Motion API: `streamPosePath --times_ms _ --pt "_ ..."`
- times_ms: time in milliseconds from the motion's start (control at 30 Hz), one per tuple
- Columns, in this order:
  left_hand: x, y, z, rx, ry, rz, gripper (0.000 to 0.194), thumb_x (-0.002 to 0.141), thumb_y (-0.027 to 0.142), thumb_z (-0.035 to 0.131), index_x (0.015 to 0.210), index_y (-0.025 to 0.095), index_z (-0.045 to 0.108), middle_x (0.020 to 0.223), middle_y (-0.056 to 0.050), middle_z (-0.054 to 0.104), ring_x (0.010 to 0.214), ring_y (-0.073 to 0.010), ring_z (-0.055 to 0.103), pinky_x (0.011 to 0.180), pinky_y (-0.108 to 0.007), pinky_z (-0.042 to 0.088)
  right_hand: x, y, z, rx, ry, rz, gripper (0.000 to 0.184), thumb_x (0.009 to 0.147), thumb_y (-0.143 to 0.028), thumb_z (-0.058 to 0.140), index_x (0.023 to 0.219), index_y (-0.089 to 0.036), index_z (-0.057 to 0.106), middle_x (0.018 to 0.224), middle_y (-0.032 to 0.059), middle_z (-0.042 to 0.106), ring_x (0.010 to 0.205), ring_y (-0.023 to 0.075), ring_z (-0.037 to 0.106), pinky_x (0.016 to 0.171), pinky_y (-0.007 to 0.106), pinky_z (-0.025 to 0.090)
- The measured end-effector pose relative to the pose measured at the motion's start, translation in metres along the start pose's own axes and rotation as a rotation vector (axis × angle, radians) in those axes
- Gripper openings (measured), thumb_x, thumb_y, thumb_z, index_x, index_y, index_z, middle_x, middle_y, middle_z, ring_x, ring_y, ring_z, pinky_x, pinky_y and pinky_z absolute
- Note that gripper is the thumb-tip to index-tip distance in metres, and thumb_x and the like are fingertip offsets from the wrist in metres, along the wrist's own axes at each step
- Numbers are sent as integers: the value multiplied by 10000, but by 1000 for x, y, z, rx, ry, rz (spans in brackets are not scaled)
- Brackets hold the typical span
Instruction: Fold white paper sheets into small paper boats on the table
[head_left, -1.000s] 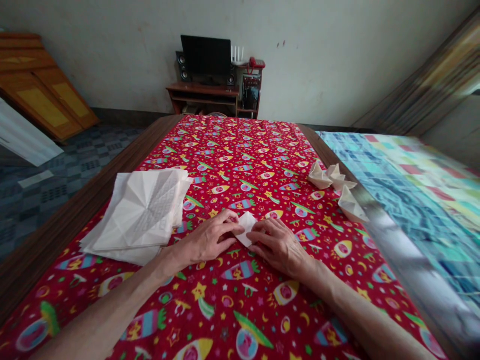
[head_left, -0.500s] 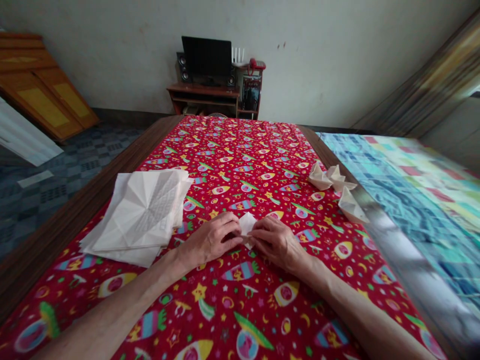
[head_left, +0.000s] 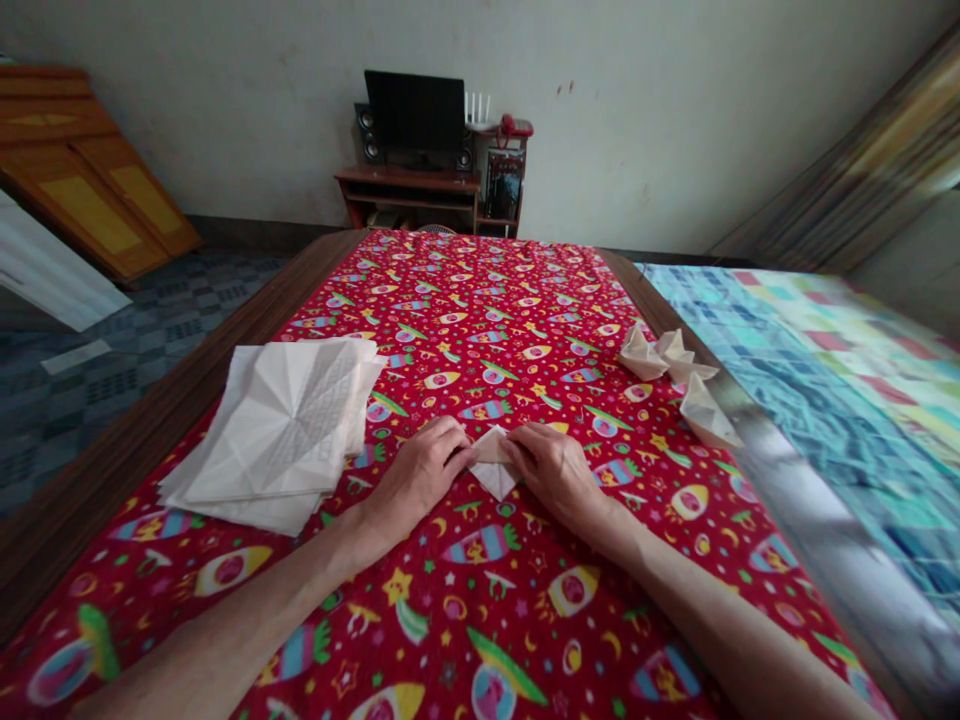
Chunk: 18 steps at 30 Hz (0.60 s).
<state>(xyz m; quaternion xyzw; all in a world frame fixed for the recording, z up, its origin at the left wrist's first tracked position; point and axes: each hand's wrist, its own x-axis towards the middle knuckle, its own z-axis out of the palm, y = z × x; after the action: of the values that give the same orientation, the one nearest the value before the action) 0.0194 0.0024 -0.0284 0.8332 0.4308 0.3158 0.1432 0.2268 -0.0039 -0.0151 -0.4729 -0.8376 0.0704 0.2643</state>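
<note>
A small folded paper (head_left: 498, 478), white and diamond-shaped with a crease across it, lies on the red patterned cloth between my hands. My left hand (head_left: 433, 462) pinches its left corner between thumb and fingers. On the opposite corner, the fingers of my right hand (head_left: 553, 468) are closed. A stack of creased paper sheets (head_left: 277, 430) lies to the left of my left hand. Several folded paper boats (head_left: 705, 412) sit near the table's right edge, beyond my right hand.
The red cloth (head_left: 480, 310) with rockets and stars covers a wooden table (head_left: 112, 450). To the right is a bed (head_left: 817, 400) with a blue patterned cover. A desk with a monitor (head_left: 415, 120) stands by the far wall, and a wooden cabinet (head_left: 112, 190) at far left.
The lower part of the folded paper now shows as a flat point towards me. Both hands have shifted slightly, and more of the paper is uncovered between them.
</note>
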Motion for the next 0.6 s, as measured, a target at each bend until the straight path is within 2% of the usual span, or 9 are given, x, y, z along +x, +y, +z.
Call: streamPosePath --times_ms 200,433,600 --pt "5 10 -1 124 -10 -70 149 900 189 542 752 168 535 847 -8 491 764 -143 533 693 -267 474 2 -3 -4 -82 -15 56 264 943 -310 457 734 -184 558 681 16 595 623 121 541 581 232 314" --pt "7 13 -2 180 -44 -77 147 909 214 534 770 167 520 847 -12 492 778 -153 531 693 -268 476 2 0 1 -165 24 19 262 937 -302 454 709 -190 519 622 6 575 548 116 489 540 244 269" --pt "8 12 -1 218 -72 -84 160 918 242 524 774 171 522 849 -14 496 769 -154 535 701 -279 475 2 0 4 -210 26 41 232 934 -301 456 739 -196 524 648 9 598 571 127 517 546 247 279"
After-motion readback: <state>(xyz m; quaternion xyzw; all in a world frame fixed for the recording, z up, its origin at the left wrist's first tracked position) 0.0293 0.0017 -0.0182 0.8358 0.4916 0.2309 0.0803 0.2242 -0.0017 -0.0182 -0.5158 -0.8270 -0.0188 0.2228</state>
